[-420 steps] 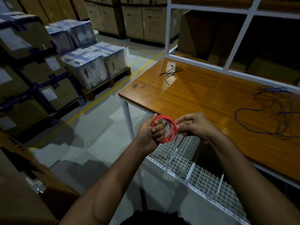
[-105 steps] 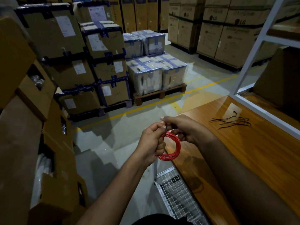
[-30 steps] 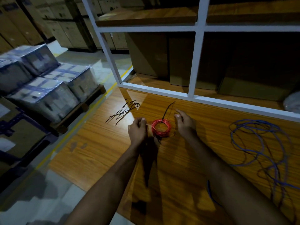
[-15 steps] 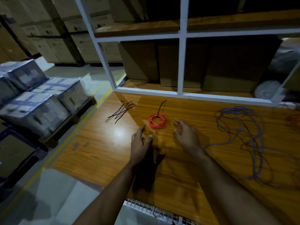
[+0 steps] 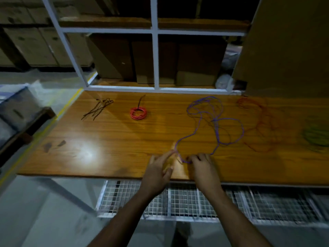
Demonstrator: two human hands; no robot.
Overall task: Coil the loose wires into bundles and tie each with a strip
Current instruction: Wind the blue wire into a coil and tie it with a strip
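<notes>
Near the front edge of the tabletop (image 5: pixel 110 139), the left hand (image 5: pixel 160 168) and right hand (image 5: pixel 202 165) each pinch the near end of the purple wire (image 5: pixel 216 120), a short loop of it strung between them. From the left fingers the wire runs up and back into loose tangled loops toward the tabletop's rear edge. The coiled red bundle (image 5: pixel 138 113) lies farther back left, the dark strips (image 5: pixel 98 108) beside it toward the rear left corner.

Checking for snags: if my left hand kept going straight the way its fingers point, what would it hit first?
Probably the purple wire: the left hand points up and right along the strand it already touches, toward the loose loops. Depth is unclear.
</notes>
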